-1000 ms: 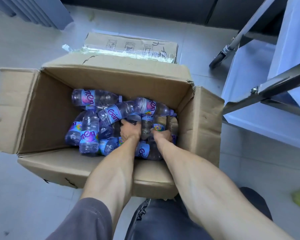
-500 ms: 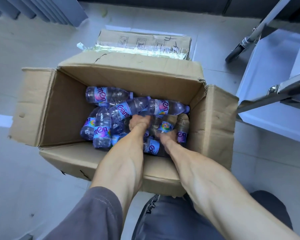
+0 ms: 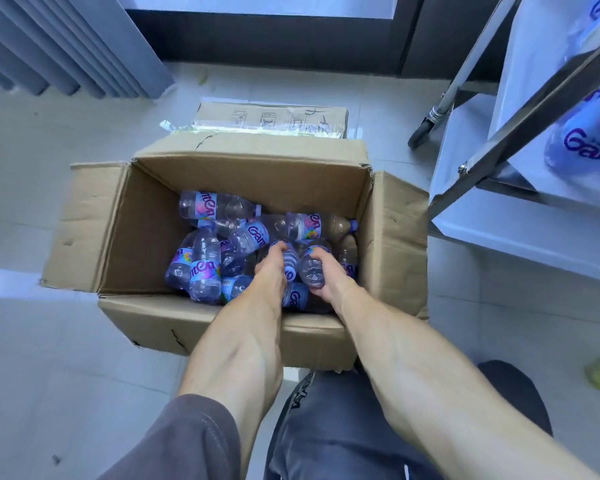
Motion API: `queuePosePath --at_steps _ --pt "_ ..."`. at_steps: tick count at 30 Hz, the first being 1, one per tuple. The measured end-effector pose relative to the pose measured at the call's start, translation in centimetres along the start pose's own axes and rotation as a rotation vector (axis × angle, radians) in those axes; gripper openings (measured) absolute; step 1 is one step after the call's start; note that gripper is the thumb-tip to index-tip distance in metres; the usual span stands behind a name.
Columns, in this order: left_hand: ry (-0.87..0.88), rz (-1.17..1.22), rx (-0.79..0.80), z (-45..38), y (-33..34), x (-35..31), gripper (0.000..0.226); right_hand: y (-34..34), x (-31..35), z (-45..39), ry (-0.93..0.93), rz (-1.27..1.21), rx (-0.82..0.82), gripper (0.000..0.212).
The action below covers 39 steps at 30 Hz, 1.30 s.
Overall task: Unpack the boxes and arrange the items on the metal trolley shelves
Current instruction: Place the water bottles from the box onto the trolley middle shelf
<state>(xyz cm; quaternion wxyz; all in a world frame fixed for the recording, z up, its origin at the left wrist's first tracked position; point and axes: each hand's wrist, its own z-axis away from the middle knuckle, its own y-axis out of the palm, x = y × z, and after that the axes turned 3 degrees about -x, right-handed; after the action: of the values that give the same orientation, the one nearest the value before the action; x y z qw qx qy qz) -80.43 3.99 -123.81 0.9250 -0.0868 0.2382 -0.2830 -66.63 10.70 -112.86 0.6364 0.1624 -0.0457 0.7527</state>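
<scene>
Both hands are down inside the open cardboard box (image 3: 153,233), which sits on the floor just left of the metal trolley (image 3: 520,123). The right hand (image 3: 329,275) now has its fingers curled round a small water bottle (image 3: 310,268), whose ridged base has come up clear of the pile; half a second ago that hand was buried among the bottles with nothing showing in it. The left hand (image 3: 271,268) grips another bottle (image 3: 290,261) just beside it, fingers wrapped over the top (the far side of the grip is hidden). The loose bottles (image 3: 205,268) lie jumbled in the near right part of the box. On a trolley shelf to the right of the box rests a blurred bottle (image 3: 589,140), its label partly readable.
</scene>
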Motion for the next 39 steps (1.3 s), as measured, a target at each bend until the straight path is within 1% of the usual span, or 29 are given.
queuePosePath --at_steps 1,2,3,4,5,6,7,8,9,10,12,13,14,16,17,19,20,21,24,26,27,28,30,32,33,35,37,39 --pt "0.019 0.016 -0.008 0.2 0.1 -0.3 0.085 -0.1 0.3 1.1 -0.033 -0.005 0.032 0.041" --pt "0.028 0.026 0.010 1.1 0.2 -0.6 0.085 -0.2 0.6 2.1 -0.066 0.004 0.041 0.050" --pt "0.074 -0.007 0.021 3.5 0.0 -0.9 0.091 -0.3 0.7 3.0 -0.101 0.017 0.049 0.057" --pt "0.099 -0.015 0.007 5.7 -0.2 -1.1 0.095 -0.5 0.7 4.3 -0.138 0.022 0.055 0.060" --pt "0.113 0.020 -0.022 8.2 -0.6 -1.5 0.093 -0.6 0.8 5.4 -0.176 0.012 0.054 0.060" --pt "0.134 0.071 -0.071 9.8 -0.8 -1.9 0.085 -0.6 1.2 6.0 -0.207 0.013 0.072 0.062" --pt "0.164 0.104 -0.131 13.2 -1.4 -2.3 0.079 -0.7 1.4 7.2 -0.250 0.015 0.087 0.068" --pt "0.221 0.152 -0.152 17.8 -2.1 -2.9 0.079 -1.0 1.6 8.7 -0.311 0.022 0.103 0.077" --pt "0.266 0.209 -0.135 19.9 -2.4 -3.1 0.084 -1.2 1.9 10.1 -0.354 0.024 0.132 0.080" --pt "0.305 0.257 -0.132 21.6 -2.6 -3.0 0.089 -1.6 2.1 12.2 -0.397 0.021 0.180 0.075" --pt "0.385 0.361 -0.156 23.4 -2.8 -3.1 0.097 -2.8 2.3 15.8 -0.489 -0.036 0.290 0.054" --pt "0.427 0.360 -0.152 25.3 -2.9 -3.0 0.100 -3.6 2.2 17.7 -0.542 -0.077 0.356 0.050" --pt "0.476 0.379 -0.129 26.7 -2.8 -3.1 0.101 -4.7 1.9 19.5 -0.597 -0.117 0.406 0.051" --pt "0.590 0.431 -0.065 31.0 -3.1 -2.3 0.090 -7.1 1.2 22.1 -0.707 -0.181 0.458 0.060" --pt "0.619 0.465 -0.016 33.3 -3.2 -1.7 0.080 -8.6 0.7 22.8 -0.758 -0.203 0.478 0.063" --pt "0.661 0.568 0.125 36.7 -3.0 -0.4 0.057 -11.8 -0.5 23.9 -0.825 -0.259 0.543 0.061" --pt "0.675 0.627 0.236 38.3 -2.8 0.2 0.046 -13.5 -1.1 24.5 -0.844 -0.280 0.568 0.063" --pt "0.684 0.650 0.363 39.4 -2.5 0.9 0.040 -15.1 -1.6 25.0 -0.867 -0.291 0.578 0.065" --pt "0.693 0.680 0.763 42.6 -1.3 3.3 0.027 -19.7 -2.6 27.1 -0.915 -0.278 0.534 0.075" --pt "0.652 0.675 0.942 44.5 -0.3 5.3 0.018 -22.1 -3.1 28.5 -0.929 -0.274 0.498 0.077" --pt "0.619 0.664 1.024 45.2 0.4 6.3 0.018 -23.1 -3.1 29.0 -0.931 -0.272 0.503 0.074" --pt "0.591 0.644 1.118 46.1 1.0 7.3 0.024 -24.1 -3.1 29.4 -0.933 -0.274 0.521 0.068" --pt "0.561 0.550 1.170 46.8 2.1 9.1 0.037 -25.9 -3.1 29.9 -0.918 -0.292 0.579 0.062" --pt "0.574 0.498 1.169 47.3 2.8 10.3 0.040 -27.3 -2.9 30.0 -0.910 -0.290 0.576 0.073" --pt "0.611 0.457 1.164 47.3 2.8 10.7 0.041 -27.9 -2.9 29.9 -0.916 -0.289 0.566 0.079" --pt "0.660 0.321 1.138 47.5 2.7 11.1 0.043 -29.0 -2.8 29.5 -0.923 -0.305 0.565 0.081" --pt "0.596 0.257 1.105 47.9 2.7 11.2 0.043 -29.8 -2.5 29.1 -0.924 -0.339 0.563 0.074" --pt "0.521 0.250 1.107 48.5 2.9 11.2 0.039 -30.2 -2.2 28.9 -0.935 -0.364 0.526 0.056"
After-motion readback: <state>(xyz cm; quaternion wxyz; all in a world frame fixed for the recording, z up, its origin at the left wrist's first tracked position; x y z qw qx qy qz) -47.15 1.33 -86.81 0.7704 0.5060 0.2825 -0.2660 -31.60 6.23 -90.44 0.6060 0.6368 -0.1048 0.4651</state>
